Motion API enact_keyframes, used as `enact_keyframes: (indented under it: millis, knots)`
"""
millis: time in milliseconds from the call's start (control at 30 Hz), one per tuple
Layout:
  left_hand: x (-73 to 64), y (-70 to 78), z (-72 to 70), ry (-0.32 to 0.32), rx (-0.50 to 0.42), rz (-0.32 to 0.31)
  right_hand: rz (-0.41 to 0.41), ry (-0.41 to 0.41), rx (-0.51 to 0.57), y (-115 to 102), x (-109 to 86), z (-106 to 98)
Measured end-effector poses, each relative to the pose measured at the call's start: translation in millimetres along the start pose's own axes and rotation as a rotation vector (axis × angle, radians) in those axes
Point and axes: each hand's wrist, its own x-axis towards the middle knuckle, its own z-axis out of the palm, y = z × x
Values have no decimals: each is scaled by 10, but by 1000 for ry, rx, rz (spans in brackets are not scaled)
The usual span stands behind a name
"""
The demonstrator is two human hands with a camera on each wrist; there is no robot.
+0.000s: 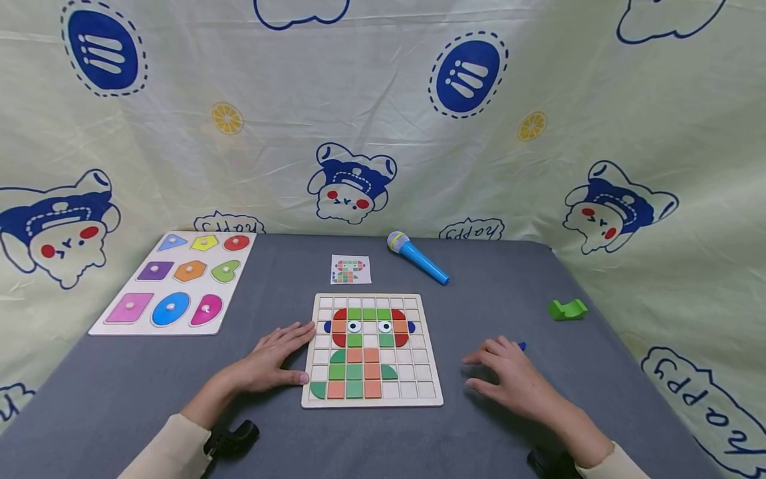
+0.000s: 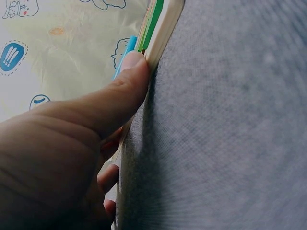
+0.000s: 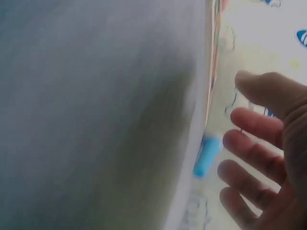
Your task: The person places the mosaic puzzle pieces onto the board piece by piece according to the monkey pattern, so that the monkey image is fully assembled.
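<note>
A square wooden grid board (image 1: 413, 391) lies flat on the table, with green, orange and red tiles and two eye tiles (image 1: 354, 326) set in it as a figure. Dark blue rounded pieces (image 1: 411, 326) sit at both sides of its head. My left hand (image 1: 269, 362) rests against the board's left edge, thumb and fingertips touching it; in the left wrist view the thumb (image 2: 132, 72) meets the rim. Right of the board, my right hand (image 1: 509, 372) hovers with loosely spread fingers (image 3: 254, 148) and nothing in them. Behind it peeks a small blue piece (image 1: 522, 346), mostly hidden.
A small pattern card (image 1: 351, 279) lies beyond the board, beside a blue toy microphone (image 1: 421, 261). At the far left is a white board with coloured knobbed shapes (image 1: 134, 276). A green curved block (image 1: 567, 310) lies near the grey table's (image 1: 269, 439) right edge.
</note>
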Motion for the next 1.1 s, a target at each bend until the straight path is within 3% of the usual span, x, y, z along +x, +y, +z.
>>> enact_keyframes:
  millis: [333, 533, 867, 1100]
  knots:
    - [-4, -19, 19, -1, 1, 4, -46, 86, 15, 486, -350, -136]
    - [3, -9, 10, -2, 1, -6, -10, 84, -1, 686, -488, -213]
    - [-2, 9, -12, 12, 23, 11, 131, -27, -85, 848, -600, -313]
    - [0, 7, -13, 8, 22, 4, 156, -110, -111, 892, -588, -314]
